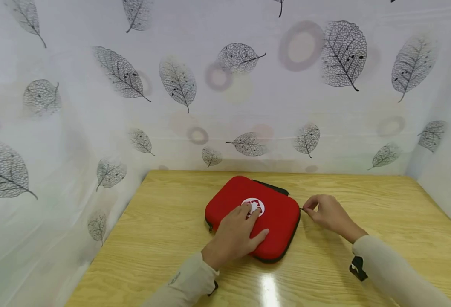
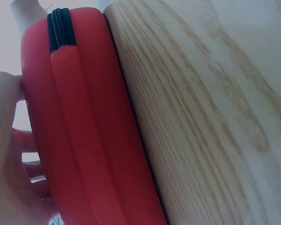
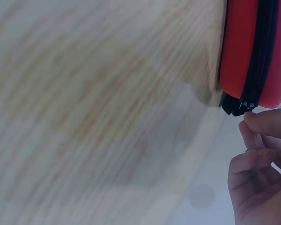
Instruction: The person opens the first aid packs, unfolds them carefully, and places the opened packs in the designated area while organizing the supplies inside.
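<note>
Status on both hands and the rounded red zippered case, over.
Left hand resting on rounded red zippered case, lid down. Right hand pinching small dark zipper pull at case corner. Nothing visible blocking it.

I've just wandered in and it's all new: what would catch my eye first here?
Probably the bright red case with its white emblem, on the wooden table. The left fingers lie on its top, while the right fingers pinch the zipper pull at its right corner. Behind, dark leaves pattern the pale backdrop.

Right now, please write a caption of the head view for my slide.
Left hand on red case, right hand pinching its zipper pull.
</note>
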A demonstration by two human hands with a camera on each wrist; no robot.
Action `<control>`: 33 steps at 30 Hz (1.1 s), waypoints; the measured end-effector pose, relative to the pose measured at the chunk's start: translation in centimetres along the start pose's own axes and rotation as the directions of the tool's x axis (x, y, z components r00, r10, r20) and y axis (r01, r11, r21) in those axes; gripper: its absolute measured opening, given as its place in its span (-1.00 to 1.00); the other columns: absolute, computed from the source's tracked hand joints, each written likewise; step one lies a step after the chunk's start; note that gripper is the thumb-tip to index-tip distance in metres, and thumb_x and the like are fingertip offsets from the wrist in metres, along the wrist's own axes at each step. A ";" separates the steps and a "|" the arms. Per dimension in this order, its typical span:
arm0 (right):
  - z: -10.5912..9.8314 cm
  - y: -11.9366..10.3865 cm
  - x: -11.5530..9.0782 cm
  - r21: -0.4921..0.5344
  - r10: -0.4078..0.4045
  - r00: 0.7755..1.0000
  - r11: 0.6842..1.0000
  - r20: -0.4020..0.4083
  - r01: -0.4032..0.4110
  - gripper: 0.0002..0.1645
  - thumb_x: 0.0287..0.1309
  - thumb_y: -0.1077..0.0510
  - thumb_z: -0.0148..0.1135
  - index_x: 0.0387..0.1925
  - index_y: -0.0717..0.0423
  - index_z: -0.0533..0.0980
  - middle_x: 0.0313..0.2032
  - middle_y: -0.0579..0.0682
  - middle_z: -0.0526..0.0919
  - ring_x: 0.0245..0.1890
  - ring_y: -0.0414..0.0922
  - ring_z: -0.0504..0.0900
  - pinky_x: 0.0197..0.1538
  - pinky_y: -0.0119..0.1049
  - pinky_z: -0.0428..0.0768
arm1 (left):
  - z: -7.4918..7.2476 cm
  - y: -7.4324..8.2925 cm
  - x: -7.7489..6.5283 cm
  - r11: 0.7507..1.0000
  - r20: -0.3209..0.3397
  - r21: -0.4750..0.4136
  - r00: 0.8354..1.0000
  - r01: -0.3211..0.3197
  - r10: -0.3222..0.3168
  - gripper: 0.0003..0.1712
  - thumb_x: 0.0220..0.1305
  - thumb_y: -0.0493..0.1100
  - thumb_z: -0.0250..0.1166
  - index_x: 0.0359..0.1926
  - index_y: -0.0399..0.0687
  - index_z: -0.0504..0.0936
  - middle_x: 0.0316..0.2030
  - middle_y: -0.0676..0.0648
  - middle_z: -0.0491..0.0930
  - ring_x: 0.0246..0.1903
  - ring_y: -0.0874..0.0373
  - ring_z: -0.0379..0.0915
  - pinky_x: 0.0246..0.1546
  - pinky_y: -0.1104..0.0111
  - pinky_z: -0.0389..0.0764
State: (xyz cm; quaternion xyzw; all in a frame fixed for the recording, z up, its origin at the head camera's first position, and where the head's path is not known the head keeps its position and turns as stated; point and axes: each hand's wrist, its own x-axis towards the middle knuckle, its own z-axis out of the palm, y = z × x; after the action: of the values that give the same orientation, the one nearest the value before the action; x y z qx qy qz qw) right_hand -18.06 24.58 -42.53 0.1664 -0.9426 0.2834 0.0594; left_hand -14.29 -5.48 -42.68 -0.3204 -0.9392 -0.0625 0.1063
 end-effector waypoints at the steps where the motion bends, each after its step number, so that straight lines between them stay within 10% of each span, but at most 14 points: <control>1: 0.0 0.0 0.2 0.001 0.001 1.000 1.000 -0.003 -0.001 -0.96 0.12 0.32 0.39 -0.38 0.26 0.71 -0.47 -0.09 0.70 -0.59 -0.21 0.46 -0.50 -0.33 0.41 | 0.0 0.0 0.0 1.000 -0.007 -0.002 1.000 -0.006 0.006 -0.29 0.45 0.31 0.05 0.39 -0.01 0.50 0.28 -0.11 0.46 0.27 0.01 0.40 0.26 0.22 0.50; 33: 0.7 2.2 5.0 0.061 0.046 0.999 0.997 -0.010 -0.046 -0.92 0.17 0.31 0.35 -0.37 0.23 0.74 -0.44 -0.02 0.74 -0.35 0.02 0.67 -0.20 0.01 0.63 | 0.1 -0.4 0.0 0.987 -0.056 -0.057 0.988 -0.148 0.145 -0.37 0.44 0.25 0.13 0.34 0.02 0.55 0.09 -0.05 0.48 0.08 0.15 0.41 0.19 0.33 0.52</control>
State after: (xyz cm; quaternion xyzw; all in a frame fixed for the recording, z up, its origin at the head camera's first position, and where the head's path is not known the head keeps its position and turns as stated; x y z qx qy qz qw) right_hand -23.47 24.52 -43.20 0.1447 -0.9368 0.3139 0.0532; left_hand -14.52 -5.80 -42.78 -0.3901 -0.9077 -0.0915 0.1249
